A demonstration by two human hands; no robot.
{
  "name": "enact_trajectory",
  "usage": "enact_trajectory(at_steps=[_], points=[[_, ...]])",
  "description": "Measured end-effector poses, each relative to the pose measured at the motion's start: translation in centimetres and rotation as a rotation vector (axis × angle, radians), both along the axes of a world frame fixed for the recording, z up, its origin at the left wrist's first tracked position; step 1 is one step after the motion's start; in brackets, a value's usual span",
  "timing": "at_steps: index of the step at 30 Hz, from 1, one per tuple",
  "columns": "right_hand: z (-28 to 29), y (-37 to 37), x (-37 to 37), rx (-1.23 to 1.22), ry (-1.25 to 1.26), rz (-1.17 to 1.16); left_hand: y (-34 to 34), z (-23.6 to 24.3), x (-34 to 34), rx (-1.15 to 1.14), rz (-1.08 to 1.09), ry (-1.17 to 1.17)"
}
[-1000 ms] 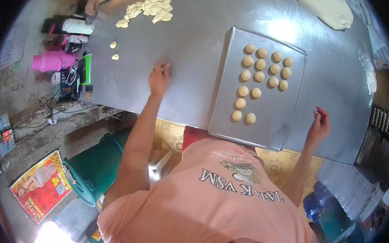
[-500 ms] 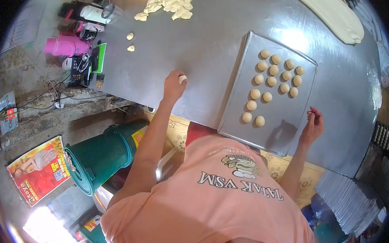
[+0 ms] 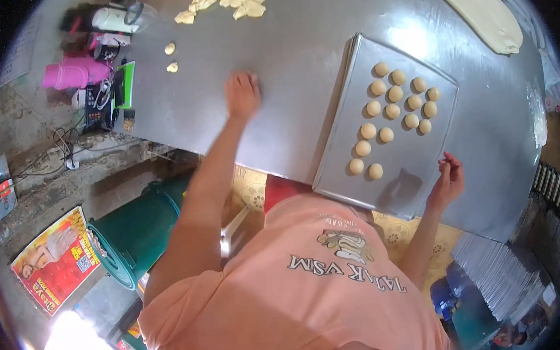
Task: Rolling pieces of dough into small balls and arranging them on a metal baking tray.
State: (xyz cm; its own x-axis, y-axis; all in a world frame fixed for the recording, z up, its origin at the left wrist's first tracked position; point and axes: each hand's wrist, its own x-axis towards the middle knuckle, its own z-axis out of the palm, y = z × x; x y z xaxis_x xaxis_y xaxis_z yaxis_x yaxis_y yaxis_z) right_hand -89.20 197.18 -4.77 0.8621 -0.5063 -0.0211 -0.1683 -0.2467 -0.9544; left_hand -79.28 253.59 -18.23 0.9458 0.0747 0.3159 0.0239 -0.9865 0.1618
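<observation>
Over the steel tabletop point(image 3: 289, 120), left hand point(image 3: 243, 97) curls, contents hidden; right hand point(image 3: 446, 181) loosely spread beside baking tray point(image 3: 420, 153); lettered T-shirt point(image 3: 313, 301) below.

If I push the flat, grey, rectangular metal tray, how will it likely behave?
The flat, grey, rectangular metal tray will probably stay stiff, given its straight raised edges. It may slide readily on the smooth, shiny grey metal table. The pale, round dough balls could roll if jolted, since no dividers separate them.
</observation>
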Motion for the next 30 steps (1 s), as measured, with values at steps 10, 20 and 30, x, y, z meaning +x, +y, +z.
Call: enact_trajectory(at_steps=[10,20,30], points=[[-0.3,-2.2,-1.4,0.049,-0.068,-0.144,-4.0,2.0,-9.7,-0.092,0.202,0.331],[0.4,-2.6,-1.0,-0.132,-0.047,-0.009,10.4,-1.1,-3.9,0.019,0.18,0.047],[0.0,1.9,-0.3,-0.07,0.02,-0.029,2.2,0.6,1.8,-0.065,0.024,-0.077]])
